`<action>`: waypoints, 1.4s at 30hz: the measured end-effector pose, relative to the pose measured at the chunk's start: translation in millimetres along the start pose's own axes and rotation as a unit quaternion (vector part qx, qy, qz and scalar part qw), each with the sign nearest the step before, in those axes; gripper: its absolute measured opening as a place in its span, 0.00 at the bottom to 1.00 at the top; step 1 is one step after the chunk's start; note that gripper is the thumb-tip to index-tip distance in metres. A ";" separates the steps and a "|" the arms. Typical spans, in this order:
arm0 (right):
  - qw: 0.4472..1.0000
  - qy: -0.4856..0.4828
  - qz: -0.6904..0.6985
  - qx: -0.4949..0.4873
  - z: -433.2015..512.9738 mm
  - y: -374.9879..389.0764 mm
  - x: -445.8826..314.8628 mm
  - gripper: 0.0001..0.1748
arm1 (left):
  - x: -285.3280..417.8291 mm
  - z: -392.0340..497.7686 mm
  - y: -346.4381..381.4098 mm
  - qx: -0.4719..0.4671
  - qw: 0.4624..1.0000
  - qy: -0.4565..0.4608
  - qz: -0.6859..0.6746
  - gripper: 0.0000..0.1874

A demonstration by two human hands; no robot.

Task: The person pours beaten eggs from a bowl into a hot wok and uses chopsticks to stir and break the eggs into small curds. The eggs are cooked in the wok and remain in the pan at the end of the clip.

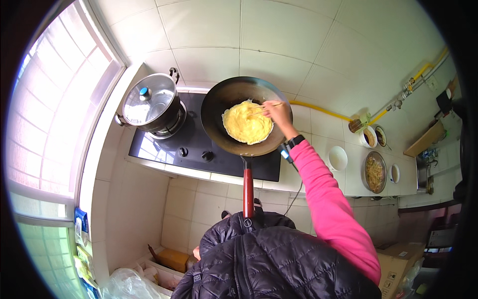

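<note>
My right hand [275,111], in a pink sleeve with a black wristband, grips a pair of wooden chopsticks [257,110]. Their tips rest on a round yellow egg sheet [246,125] with a thin pale rim. The egg lies inside a dark wok [220,101] over the right side of a black glass gas stove [239,164]. Towards my body points the wok's red handle [248,190], with no hand around it. At the left edge of my black quilted vest, a small patch of skin may be my left hand [196,253]; its fingers are hidden.
A lidded pot [149,101] stands on the left burner. Along the counter to the right are a white bowl [338,158], a metal bowl of chopped food [374,172] and smaller bowls. A yellow gas hose [321,108] runs behind. A cardboard box [396,261] sits at lower right.
</note>
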State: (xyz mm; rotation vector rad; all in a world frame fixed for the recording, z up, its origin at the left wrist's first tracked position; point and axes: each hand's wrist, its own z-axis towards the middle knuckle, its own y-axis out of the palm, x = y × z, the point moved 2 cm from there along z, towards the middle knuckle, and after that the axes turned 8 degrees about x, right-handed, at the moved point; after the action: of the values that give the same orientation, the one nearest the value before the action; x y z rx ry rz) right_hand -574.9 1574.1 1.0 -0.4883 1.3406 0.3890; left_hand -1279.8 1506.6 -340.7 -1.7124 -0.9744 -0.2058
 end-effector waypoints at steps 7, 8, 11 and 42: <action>0.997 0.035 -0.057 0.028 -0.5 -1.1 0.4 0.12 | 10.7 3.3 2.1 0.000 0.999 0.004 0.035 0.09; 1.000 0.020 -0.010 0.007 -1.4 2.4 -1.0 0.12 | 12.9 4.3 2.2 -0.001 0.999 0.006 0.037 0.09; 0.995 0.087 0.041 -0.042 -2.1 6.7 -3.6 0.11 | 16.2 5.4 0.5 0.001 0.999 0.010 0.040 0.09; 0.998 0.043 -0.052 -0.002 3.6 3.7 -4.4 0.10 | 0.8 12.0 3.4 -0.010 0.999 -0.003 0.050 0.08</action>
State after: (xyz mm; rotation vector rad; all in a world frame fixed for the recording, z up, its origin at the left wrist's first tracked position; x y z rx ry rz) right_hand -574.8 1579.2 5.5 -0.5801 1.3918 0.2880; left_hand -1280.9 1517.1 -347.3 -1.7768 -0.8901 -0.1459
